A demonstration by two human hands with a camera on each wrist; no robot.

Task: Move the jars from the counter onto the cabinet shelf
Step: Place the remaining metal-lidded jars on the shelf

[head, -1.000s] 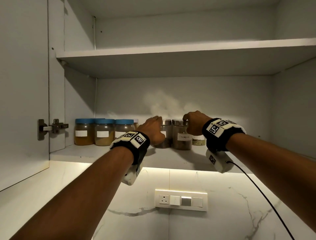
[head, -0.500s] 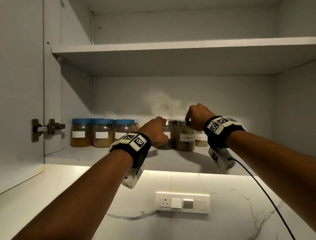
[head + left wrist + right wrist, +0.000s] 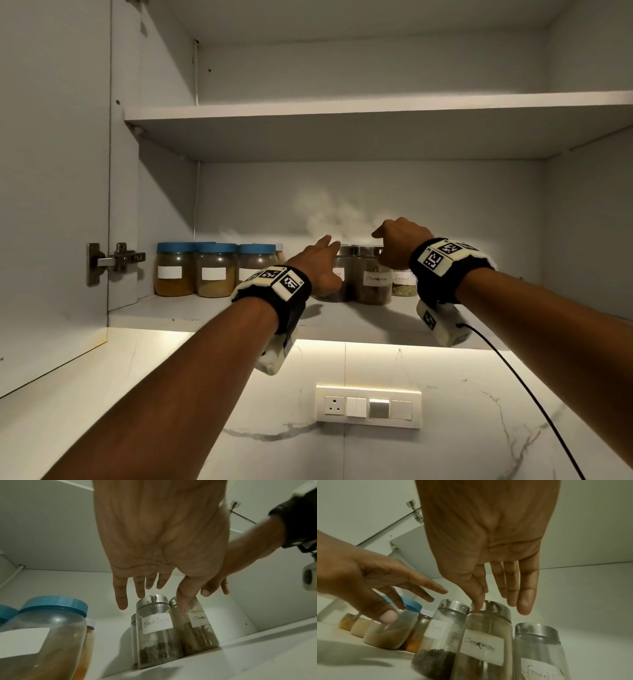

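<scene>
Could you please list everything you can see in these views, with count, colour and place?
Blue-lidded jars: at least three in the front row, more behind, blue lids, tan and brown contents, left on the lower shelf.
White-capped jar: one, orange contents, behind the blue-lidded jars.
Black Pepper jar: one, clear with steel lid, centre of the lower shelf; another steel-lidded jar stands behind it.
Cinnamon jar: one, clear with steel lid, to the right of Black Pepper.
Fennel jar: one, clear with steel lid, rightmost.
Lower shelf: one, white.
Upper shelf: one, white.
Door hinge: one, metal, on the left door.
Switch plate: one, white, on the marble wall below.
Left hand: fingers straight, above Black Pepper.
Right hand: fingers relaxed, thumb touching the Cinnamon lid.
</scene>
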